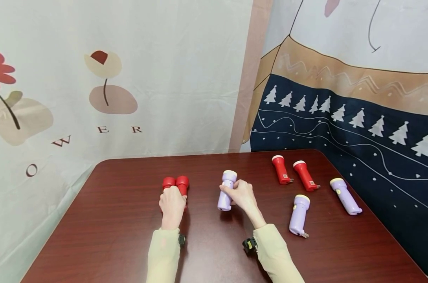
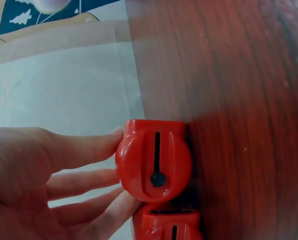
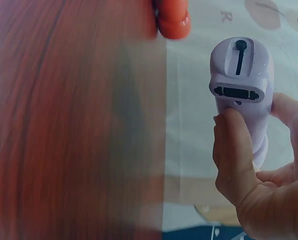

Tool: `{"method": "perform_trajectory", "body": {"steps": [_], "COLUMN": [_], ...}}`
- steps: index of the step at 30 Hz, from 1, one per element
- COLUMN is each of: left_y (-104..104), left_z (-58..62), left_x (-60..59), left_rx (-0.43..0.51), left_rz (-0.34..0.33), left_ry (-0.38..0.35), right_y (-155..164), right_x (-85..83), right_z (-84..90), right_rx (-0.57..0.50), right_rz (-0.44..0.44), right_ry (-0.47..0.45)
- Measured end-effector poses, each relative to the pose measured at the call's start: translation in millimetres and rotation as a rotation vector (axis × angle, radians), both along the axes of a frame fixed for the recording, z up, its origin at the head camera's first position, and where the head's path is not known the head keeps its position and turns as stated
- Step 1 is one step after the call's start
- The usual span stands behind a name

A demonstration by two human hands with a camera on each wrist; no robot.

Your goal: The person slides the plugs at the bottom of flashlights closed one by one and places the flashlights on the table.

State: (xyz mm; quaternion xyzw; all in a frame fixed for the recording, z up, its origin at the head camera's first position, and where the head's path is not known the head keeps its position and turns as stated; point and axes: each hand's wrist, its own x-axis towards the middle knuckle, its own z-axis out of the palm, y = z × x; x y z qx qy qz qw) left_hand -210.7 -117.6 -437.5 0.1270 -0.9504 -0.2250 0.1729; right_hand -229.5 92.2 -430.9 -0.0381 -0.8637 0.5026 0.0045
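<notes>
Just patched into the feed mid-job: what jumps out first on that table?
Small torches in two colours lie on the dark wooden table. The left hand rests on a pair of red torches lying side by side at centre-left, and the right hand grips a purple torch beside them. To the right lie two more red torches and two more purple torches, untouched.

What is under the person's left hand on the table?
Two red flashlights lie side by side under the left hand; their heads stick out beyond the fingers. The hand covers their bodies, so the switches cannot be seen.
</notes>
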Motion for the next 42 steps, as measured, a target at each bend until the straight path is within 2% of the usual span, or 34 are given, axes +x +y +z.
{"method": "perform_trajectory", "body": {"steps": [7, 11, 17, 22, 29, 35, 42], "left_y": [1.4, 4.2, 7.0, 7.4, 7.2, 7.0, 6.7], "left_z": [0.7, 0.4, -0.3, 0.3, 1.0, 1.6, 1.1], "left_x": [-2.3, -3.3, -3.9, -2.5, -0.4, -0.2, -0.1], "left_rx": [-0.024, -0.028, -0.034, -0.042, -0.046, -0.047, -0.042], "left_rz": [0.026, 0.039, 0.041, 0.046, 0.052, 0.053, 0.047], "left_ry": [-0.017, -0.030, -0.039, -0.022, 0.007, 0.011, 0.003], "right_y": [-40.4, -59.5, -77.7, -87.6, -95.8, -97.7, -95.4], "right_x": [-14.4, -22.4, -34.2, -37.0, -34.8, -33.7, -32.5], "right_z": [-3.5, -8.1, -20.5, -27.4, -26.7, -24.0, -20.1], "right_rx": [0.015, 0.043, 0.103, 0.175, 0.273, 0.457, 0.529], "right_rz": [0.151, 0.200, 0.201, 0.209, 0.212, 0.189, 0.206], "right_ry": [-0.029, -0.049, -0.057, -0.041, 0.017, 0.101, 0.091]}}
